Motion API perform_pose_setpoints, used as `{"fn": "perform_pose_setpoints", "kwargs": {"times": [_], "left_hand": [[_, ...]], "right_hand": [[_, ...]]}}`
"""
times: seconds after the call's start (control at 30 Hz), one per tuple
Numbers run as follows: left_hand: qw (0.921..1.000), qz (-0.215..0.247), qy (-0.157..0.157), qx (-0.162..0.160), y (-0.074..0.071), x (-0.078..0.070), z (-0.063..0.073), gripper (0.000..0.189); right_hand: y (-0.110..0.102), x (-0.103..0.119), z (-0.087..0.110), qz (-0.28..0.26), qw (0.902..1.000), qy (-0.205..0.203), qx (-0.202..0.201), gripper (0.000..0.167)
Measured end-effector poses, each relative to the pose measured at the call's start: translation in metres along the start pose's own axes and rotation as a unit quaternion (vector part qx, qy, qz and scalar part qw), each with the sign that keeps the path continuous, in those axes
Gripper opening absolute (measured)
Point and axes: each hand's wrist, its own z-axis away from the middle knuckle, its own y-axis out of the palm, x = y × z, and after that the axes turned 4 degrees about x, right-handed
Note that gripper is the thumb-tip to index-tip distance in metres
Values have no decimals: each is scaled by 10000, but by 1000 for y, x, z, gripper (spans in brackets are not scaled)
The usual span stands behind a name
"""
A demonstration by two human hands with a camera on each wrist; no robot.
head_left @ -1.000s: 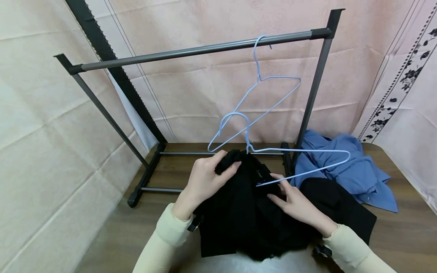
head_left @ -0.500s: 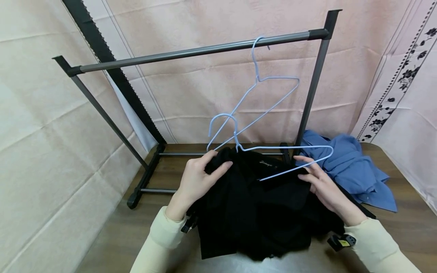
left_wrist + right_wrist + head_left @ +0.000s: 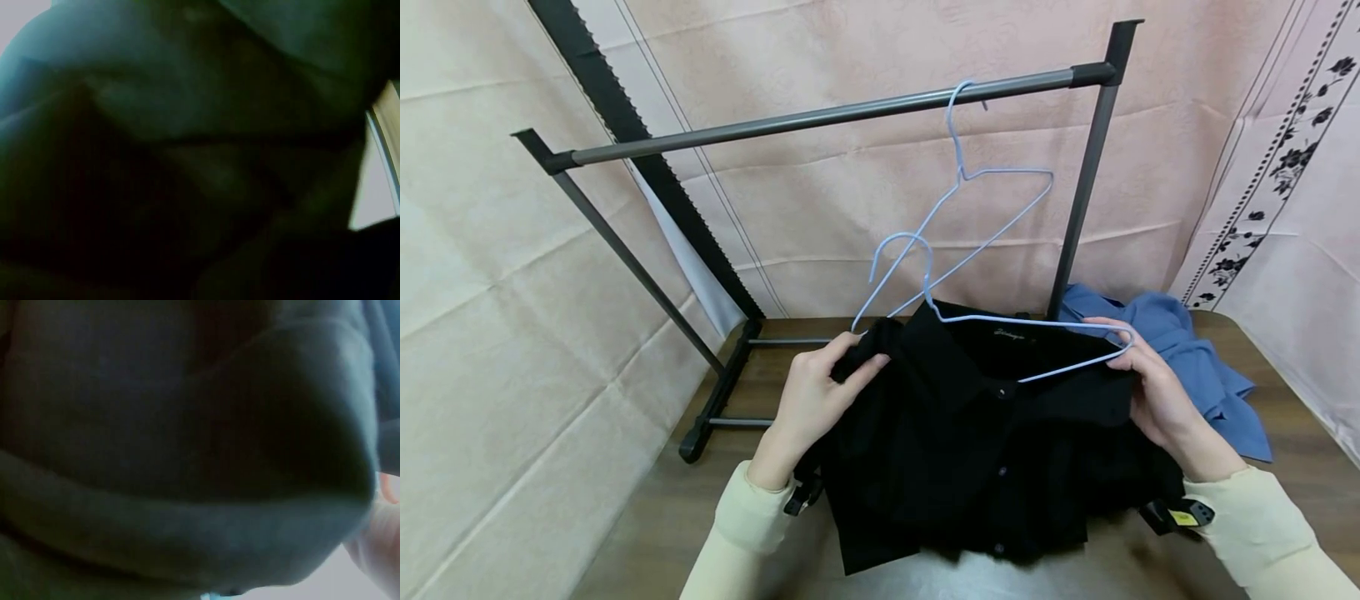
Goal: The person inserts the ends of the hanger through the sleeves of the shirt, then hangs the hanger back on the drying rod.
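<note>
A black button-up shirt (image 3: 940, 450) spreads over the tabletop in the head view, collar and neck label toward the rack. A light blue wire hanger (image 3: 1030, 320) runs into its neck; the hook points up, and the left arm is hidden under the cloth. My left hand (image 3: 808, 387) pinches the bunched shirt at its left shoulder. On the other side, my right hand (image 3: 1161, 400) holds the shirt's right shoulder, fingers at the hanger's right end, which still lies above the fabric. Dark shirt cloth (image 3: 187, 156) fills the left wrist view, and similar cloth (image 3: 187, 444) the right.
Behind the shirt stands a dark metal clothes rack (image 3: 820, 125). A second light blue hanger (image 3: 1000, 172) hangs from its bar. Crumpled blue cloth (image 3: 1210, 375) lies at the right of the wooden table (image 3: 647, 508), beside the rack's right post.
My right hand has moved right and up, drawing the shirt's right shoulder out toward the hanger's end. The collar has opened out, showing the label. My left hand has shifted slightly left, keeping its pinch.
</note>
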Motion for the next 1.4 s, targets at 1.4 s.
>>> {"fn": "perform_pose_setpoints", "kwargs": {"times": [1.4], "left_hand": [[9816,-1297,1377,-246,13,20,9,33]], "right_hand": [[32,24,-2,5051,8614,455,275,45]]}}
